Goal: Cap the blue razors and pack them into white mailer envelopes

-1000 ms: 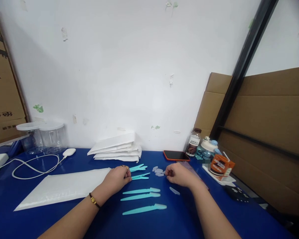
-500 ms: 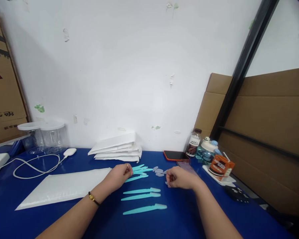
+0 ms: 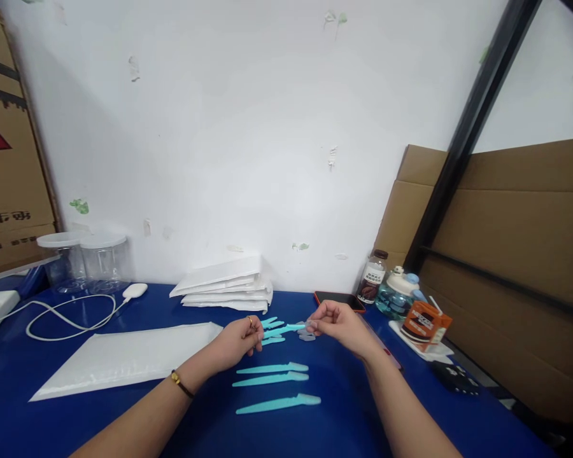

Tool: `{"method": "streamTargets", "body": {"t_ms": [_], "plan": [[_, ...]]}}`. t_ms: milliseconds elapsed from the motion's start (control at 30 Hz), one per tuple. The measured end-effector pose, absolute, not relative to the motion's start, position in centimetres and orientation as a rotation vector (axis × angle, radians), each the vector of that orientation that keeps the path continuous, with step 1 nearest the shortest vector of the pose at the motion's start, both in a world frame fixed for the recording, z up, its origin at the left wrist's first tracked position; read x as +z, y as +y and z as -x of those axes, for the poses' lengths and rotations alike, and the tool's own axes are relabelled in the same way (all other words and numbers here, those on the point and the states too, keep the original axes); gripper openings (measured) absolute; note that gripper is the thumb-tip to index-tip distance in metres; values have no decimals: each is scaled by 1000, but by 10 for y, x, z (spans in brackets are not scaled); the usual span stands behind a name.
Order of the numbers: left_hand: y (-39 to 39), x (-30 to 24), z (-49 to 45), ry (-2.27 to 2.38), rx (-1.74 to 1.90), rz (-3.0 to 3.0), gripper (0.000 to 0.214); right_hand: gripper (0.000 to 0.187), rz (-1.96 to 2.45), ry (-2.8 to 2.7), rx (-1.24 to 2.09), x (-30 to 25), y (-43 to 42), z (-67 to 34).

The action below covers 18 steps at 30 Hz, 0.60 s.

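Note:
My left hand pinches the handle end of a teal plastic stick, held just above the blue table. At the stick's far tip my right hand is closed in a pinch on a small translucent cap. More teal sticks lie loose behind the held one. Three capped teal sticks lie in a row in front of my hands. A few loose pale caps rest under my right hand's fingers.
A white padded mailer lies at the left, a stack of more mailers by the wall. Clear jars, a white cable, a phone, bottles and an orange carton line the back and right.
My left hand lifted one teal stick off the pile. My right hand rose from the table with a cap and came to the stick's tip.

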<state>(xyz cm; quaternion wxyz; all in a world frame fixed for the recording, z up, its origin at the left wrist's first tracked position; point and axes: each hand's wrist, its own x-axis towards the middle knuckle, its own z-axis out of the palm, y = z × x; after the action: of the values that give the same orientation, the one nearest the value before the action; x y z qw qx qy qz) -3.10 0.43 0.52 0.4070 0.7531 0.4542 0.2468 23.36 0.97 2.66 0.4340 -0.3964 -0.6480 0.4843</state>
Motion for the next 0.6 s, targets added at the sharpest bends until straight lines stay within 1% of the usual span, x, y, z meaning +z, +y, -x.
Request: {"method": "streamTargets", "body": {"t_ms": [333,600], "plan": [[4,7,32,1138,638,-1860,21,25,990,-1622,1099,21,18,-241],[1,11,28,1164,611,-1861,21,30,1059,-1678,1177,18,12,-226]]}}
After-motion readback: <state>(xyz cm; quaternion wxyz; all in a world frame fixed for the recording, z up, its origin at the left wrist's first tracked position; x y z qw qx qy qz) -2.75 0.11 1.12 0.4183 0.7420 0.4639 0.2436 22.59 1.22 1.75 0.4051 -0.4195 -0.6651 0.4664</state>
